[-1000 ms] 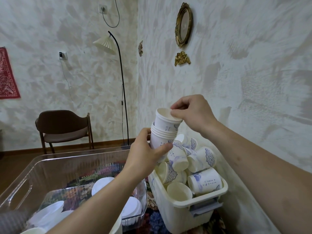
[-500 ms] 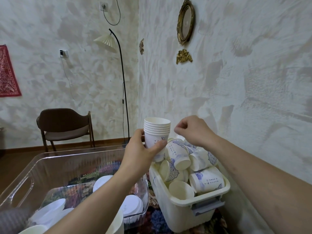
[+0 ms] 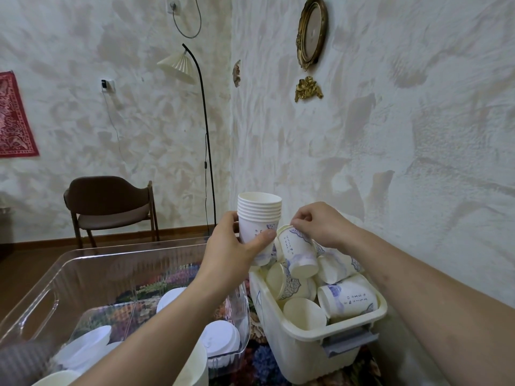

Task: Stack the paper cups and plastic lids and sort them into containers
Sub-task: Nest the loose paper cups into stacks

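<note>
Lowered, right hand [image 3: 320, 225] pinches loose cup [image 3: 299, 250]; left hand [image 3: 237, 246] grips stack [image 3: 259, 215].

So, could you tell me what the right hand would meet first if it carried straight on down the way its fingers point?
The right hand already pinches the rim of a loose cup; below it lie more cups in the bin.

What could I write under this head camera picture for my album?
Left hand holds a stack of paper cups while right hand pinches another cup from the cream bin.
</note>
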